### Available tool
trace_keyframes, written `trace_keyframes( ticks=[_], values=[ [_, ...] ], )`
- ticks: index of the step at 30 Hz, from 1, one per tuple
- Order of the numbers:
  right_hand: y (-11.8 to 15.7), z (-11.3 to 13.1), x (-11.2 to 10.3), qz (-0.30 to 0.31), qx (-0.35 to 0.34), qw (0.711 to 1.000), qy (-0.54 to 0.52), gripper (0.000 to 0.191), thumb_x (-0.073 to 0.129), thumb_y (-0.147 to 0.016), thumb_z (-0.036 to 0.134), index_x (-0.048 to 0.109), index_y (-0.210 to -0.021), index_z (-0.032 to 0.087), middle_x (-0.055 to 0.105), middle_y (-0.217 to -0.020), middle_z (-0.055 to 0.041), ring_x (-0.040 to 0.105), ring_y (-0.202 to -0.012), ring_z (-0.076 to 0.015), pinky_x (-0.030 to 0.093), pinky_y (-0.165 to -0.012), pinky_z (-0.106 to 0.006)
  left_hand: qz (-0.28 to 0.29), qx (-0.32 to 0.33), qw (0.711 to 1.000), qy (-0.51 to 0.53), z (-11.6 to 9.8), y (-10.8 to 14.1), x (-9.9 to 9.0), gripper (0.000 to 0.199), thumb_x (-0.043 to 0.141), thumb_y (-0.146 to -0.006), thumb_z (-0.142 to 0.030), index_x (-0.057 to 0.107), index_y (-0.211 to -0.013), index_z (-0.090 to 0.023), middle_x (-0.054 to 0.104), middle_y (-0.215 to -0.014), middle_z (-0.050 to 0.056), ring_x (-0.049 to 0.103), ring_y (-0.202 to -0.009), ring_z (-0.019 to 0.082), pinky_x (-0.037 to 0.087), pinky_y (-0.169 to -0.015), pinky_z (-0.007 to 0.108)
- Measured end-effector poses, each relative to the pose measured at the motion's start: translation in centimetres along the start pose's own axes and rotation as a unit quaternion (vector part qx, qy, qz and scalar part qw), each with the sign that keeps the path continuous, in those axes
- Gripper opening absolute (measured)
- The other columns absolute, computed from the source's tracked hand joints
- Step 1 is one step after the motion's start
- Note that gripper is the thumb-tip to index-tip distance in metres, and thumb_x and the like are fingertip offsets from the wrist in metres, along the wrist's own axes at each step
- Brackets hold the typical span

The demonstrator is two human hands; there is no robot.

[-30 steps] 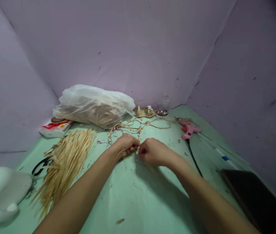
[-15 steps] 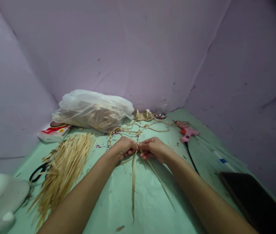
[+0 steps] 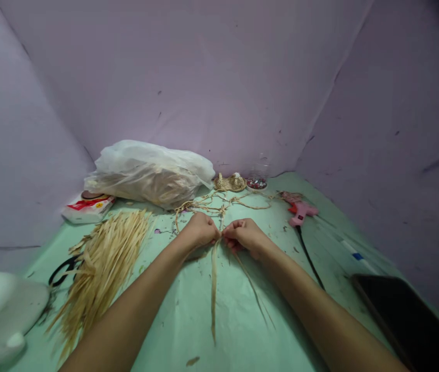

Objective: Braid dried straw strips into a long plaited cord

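Note:
Both hands meet at the near end of a thin braid of dried fibre (image 3: 222,213). My left hand (image 3: 203,230) is closed, its fingertips pinching the strands. My right hand (image 3: 245,235) pinches them from the other side, almost touching the left. One loose flat fibre strand (image 3: 214,294) hangs toward me between the hands. A second strand (image 3: 251,281) trails from under the right hand. Beyond the hands the braid runs into a loose tangle of braided cord (image 3: 256,206). The exact crossing of the strands is hidden by the fingers.
A bundle of dry fibre strips (image 3: 105,263) lies left, over black-handled scissors (image 3: 60,273). Behind are a filled plastic bag (image 3: 150,173), a woven piece (image 3: 229,182) and a jar of beads (image 3: 257,183). A pink glue gun (image 3: 302,212) and dark phone (image 3: 401,315) lie right.
My left hand has turned over slightly, its fingers now curled more out of sight. The right hand keeps its pinch, and the loose strands have shifted a little.

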State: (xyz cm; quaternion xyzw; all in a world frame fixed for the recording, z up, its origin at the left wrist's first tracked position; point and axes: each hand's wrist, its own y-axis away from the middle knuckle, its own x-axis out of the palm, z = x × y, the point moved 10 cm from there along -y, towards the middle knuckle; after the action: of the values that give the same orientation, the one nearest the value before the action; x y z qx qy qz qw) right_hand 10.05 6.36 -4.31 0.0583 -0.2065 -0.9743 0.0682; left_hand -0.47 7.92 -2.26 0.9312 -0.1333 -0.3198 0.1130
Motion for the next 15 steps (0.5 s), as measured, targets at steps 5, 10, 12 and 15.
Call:
trace_keyframes(
  ticks=[5,10,12,15],
  values=[
    [0.0,-0.5,0.2,0.030,0.022,0.998,-0.045,0.010,0.052,-0.063,0.007,0.052,-0.054,0.012,0.053,-0.041,0.0015,0.043,-0.031,-0.0053,0.036,-0.030,-0.015,-0.034,0.045,0.985,-0.161,-2.1,1.3,-1.0,0.008,0.054,-0.056,-0.019,0.060,-0.054,-0.014,0.052,-0.049,0.001,0.047,-0.048,0.012,0.030,-0.045,0.021],
    [0.0,-0.7,0.4,0.052,0.022,0.994,-0.097,0.008,0.049,-0.060,0.006,0.052,-0.056,0.012,0.052,-0.042,0.0021,0.043,-0.032,-0.0039,0.028,-0.028,-0.012,-0.082,0.040,0.955,-0.282,-4.3,3.9,-0.3,0.021,0.055,-0.063,-0.034,0.065,-0.068,-0.016,0.060,-0.064,0.008,0.056,-0.063,0.020,0.037,-0.055,0.026],
    [0.0,-0.8,0.4,0.048,0.018,0.994,-0.100,0.010,0.047,-0.056,0.004,0.052,-0.056,0.012,0.050,-0.039,0.0032,0.041,-0.031,-0.0041,0.026,-0.028,-0.012,-0.094,0.050,0.942,-0.318,-5.1,5.0,0.6,0.022,0.052,-0.067,-0.032,0.066,-0.075,-0.017,0.061,-0.070,0.011,0.058,-0.071,0.023,0.039,-0.060,0.029],
    [-0.1,-0.7,0.2,0.034,0.003,0.995,-0.091,0.015,0.044,-0.051,0.001,0.052,-0.056,0.013,0.045,-0.034,0.0053,0.037,-0.028,-0.0039,0.024,-0.027,-0.013,-0.084,0.072,0.937,-0.330,-5.9,6.0,2.1,0.022,0.049,-0.070,-0.022,0.066,-0.083,-0.016,0.062,-0.078,0.013,0.058,-0.081,0.025,0.039,-0.068,0.031]
  ],
)
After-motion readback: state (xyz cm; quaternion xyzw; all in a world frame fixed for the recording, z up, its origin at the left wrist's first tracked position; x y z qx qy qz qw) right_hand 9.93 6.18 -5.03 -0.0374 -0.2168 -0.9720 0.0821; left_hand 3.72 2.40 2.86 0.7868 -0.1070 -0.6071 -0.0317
